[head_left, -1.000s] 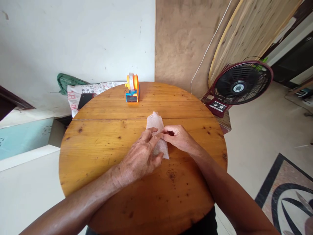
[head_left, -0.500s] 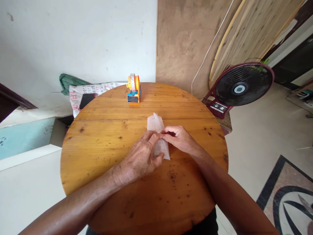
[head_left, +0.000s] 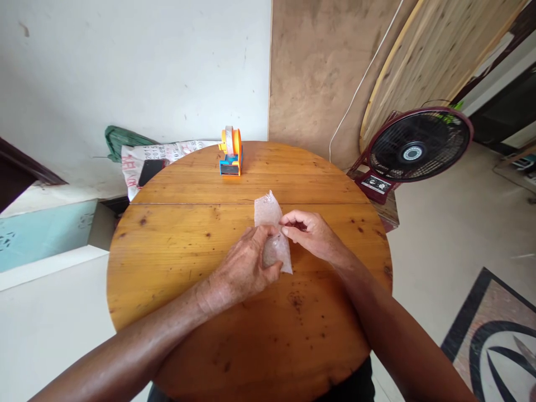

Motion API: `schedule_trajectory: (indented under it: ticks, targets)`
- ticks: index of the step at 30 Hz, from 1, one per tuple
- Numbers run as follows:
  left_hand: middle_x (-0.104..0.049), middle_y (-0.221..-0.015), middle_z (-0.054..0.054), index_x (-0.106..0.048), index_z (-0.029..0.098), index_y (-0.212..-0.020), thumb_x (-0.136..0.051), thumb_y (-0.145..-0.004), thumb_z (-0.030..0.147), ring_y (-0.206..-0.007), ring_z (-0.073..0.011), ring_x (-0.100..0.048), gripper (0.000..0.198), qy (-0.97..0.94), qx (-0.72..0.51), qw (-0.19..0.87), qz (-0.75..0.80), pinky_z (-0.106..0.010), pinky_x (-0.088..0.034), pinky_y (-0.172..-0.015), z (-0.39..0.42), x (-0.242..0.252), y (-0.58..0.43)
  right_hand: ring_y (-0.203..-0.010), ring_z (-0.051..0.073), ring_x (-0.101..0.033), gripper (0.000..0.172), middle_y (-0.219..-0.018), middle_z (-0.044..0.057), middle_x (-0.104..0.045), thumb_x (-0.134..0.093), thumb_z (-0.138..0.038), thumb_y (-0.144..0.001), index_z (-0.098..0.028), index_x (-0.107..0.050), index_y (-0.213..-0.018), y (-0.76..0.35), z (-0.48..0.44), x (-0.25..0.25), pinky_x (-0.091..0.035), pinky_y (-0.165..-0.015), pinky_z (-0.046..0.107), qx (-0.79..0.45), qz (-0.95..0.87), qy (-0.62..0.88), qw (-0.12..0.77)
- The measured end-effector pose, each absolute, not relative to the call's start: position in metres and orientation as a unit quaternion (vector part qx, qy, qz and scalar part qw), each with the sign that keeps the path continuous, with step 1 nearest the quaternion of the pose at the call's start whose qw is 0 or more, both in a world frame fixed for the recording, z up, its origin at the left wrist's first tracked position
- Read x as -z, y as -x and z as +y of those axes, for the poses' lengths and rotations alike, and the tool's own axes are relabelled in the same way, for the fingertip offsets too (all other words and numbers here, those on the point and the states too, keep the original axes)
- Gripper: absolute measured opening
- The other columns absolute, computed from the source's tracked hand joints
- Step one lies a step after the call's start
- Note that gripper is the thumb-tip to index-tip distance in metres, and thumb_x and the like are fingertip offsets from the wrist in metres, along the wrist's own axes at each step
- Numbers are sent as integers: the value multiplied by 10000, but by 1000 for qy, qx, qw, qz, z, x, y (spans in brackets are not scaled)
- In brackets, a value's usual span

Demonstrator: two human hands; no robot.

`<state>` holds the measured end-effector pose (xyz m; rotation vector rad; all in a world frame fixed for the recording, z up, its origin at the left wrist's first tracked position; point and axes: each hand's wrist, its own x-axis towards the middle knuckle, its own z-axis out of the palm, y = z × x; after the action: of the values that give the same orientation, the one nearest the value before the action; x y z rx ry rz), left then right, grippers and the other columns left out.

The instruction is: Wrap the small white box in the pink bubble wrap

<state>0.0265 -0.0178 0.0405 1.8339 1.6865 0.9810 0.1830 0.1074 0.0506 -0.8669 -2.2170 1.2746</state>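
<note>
Translucent whitish packet of crinkled plastic, looks like bubble wrap [head_left: 276,252], lying flat mid-bench, long side running far to near. Should handle light, soft, a bit slippery, crushes easily; best held flat from above, or pinched by its side edges. Left hand [head_left: 246,261] over its left side, grip apart: thumb at the near part, fingers across the middle. Right hand [head_left: 315,235] at its right edge, thumb and fingertip close; can't tell if film's clamped between. Round varnished wooden bench [head_left: 184,245]; orange-and-blue plastic tape dispenser [head_left: 231,153] far left.
</note>
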Motion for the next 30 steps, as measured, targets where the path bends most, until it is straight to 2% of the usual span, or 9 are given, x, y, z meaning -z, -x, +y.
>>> schedule_trajectory:
  ticks: [6,11,16,21,26,28,30]
  targets:
    - [-586,-1067,-61,-489,217,-1169,-624,-741,176,-978,-227,-587,450,-666,-353,241,612,-410,-512,-865,-17,-40,-28,-752,143,-620,175,-868,25,-721,-565,-207,-836,-183,-724,-904,-178,102,-49,-452,-685,258,-435,-829,290,201]
    - [-443,-1304,-115,-511,219,-1160,-608,-751,183,-1068,-247,-572,422,-693,-352,198,597,-437,-540,-888,-19,-41,-29,-762,143,-620,234,-874,39,-709,-525,-181,-862,-180,-754,-910,-177,103,-44,-446,-686,253,-412,-839,293,198]
    - [-506,-1304,-144,-532,183,-1264,-592,-778,185,-1180,-312,-507,490,-744,-310,115,580,-503,-486,-983,-19,-42,-28,-766,147,-618,215,-836,39,-696,-564,-204,-855,-174,-769,-913,-176,108,-37,-444,-698,256,-428,-833,285,203]
    - [-592,-1243,-132,-605,140,-1172,-582,-810,207,-1117,-287,-533,369,-763,-286,104,569,-479,-472,-1001,-18,-44,-27,-738,141,-602,169,-794,20,-672,-606,-235,-833,-185,-767,-849,-173,114,-29,-435,-670,249,-434,-826,293,208]
    - [-603,-1242,-118,-609,136,-1157,-570,-825,216,-1111,-281,-543,344,-763,-288,111,568,-462,-464,-1021,-18,-43,-26,-714,143,-609,126,-807,32,-698,-641,-235,-798,-163,-726,-856,-165,121,-19,-458,-685,265,-435,-797,349,231]
    - [-613,-1221,-115,-611,135,-1144,-566,-827,211,-1109,-281,-547,329,-764,-290,113,565,-459,-463,-1025,-18,-42,-26,-746,150,-615,153,-872,38,-702,-675,-235,-769,-169,-694,-906,-162,123,-19,-468,-702,273,-402,-799,384,229]
    - [-619,-1203,-112,-613,140,-1132,-571,-821,207,-1101,-282,-549,321,-764,-293,110,564,-459,-467,-1022,-18,-41,-26,-839,167,-624,270,-1008,53,-692,-714,-242,-740,-189,-658,-999,-159,124,-24,-470,-749,289,-343,-816,415,212]
